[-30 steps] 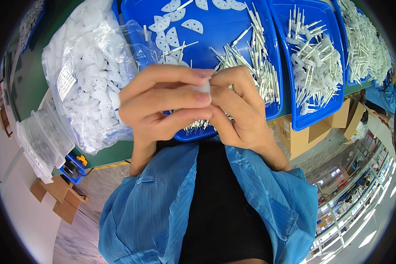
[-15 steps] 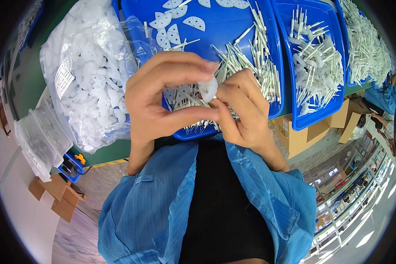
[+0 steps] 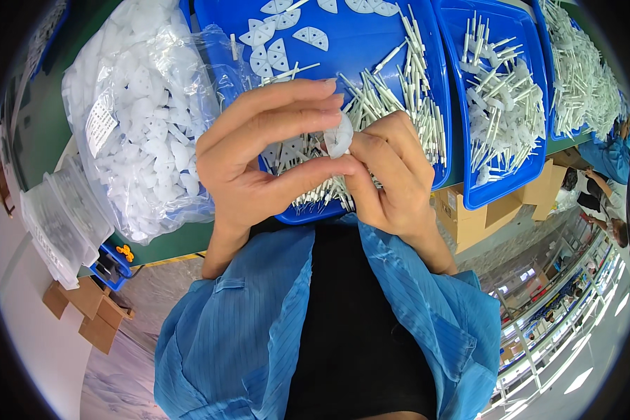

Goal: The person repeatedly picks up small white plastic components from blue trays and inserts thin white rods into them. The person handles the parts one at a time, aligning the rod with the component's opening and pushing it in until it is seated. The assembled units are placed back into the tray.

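White plastic piece [image 3: 339, 138] between hands: right hand [image 3: 392, 171] pinching its edge, left hand [image 3: 266, 143] half-spread around it, contact unclear.

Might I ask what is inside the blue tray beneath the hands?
Inside the blue tray are flat white pieces and many slim white rods; whatever lies behind the left hand and right hand is covered.

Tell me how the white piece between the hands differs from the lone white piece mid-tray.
The held piece looks curled; the lone piece lies flat. The held piece is pinched by the right hand; the lone piece rests on the blue tray. Both are white.
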`<state>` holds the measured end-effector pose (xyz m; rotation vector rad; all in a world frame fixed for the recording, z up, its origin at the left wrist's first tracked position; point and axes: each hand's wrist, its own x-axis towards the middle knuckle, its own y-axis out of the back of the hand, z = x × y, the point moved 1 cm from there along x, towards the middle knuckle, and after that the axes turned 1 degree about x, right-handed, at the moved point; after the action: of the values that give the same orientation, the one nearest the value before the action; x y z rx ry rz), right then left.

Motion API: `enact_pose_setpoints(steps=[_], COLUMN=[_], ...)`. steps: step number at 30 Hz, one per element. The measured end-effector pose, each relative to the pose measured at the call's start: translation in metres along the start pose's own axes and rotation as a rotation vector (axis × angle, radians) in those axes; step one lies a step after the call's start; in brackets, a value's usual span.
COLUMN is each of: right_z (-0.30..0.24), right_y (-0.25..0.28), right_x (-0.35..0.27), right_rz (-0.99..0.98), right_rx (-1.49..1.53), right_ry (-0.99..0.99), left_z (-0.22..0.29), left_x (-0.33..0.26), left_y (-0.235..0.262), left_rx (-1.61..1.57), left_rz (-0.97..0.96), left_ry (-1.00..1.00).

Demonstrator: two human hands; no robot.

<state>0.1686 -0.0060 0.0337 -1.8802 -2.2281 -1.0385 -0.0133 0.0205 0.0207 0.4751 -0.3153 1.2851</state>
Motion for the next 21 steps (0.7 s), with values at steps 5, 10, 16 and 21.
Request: enact_pose_setpoints(steps=[5, 10, 16, 21], right_z=[0.000, -0.001, 0.001, 0.002], right_y=[0.000, 0.000, 0.001, 0.007], right_x=[0.001, 0.002, 0.002, 0.000], right_rz=[-0.021, -0.005, -0.009, -0.122], right_rx=[-0.007, -0.015, 0.003, -0.036], right_ry=[-0.002, 0.002, 0.017, -0.048], left_z=[0.013, 0.004, 0.015, 0.009], left_x=[0.003, 0.001, 0.006, 0.004], left_y=[-0.006, -0.006, -0.012, -0.001], left_rx=[-0.147, 0.001, 0.009, -0.066], left_rz=[0.135, 0.164, 0.229, 0.111], left_ry=[0.273, 0.032, 0.131, 0.165])
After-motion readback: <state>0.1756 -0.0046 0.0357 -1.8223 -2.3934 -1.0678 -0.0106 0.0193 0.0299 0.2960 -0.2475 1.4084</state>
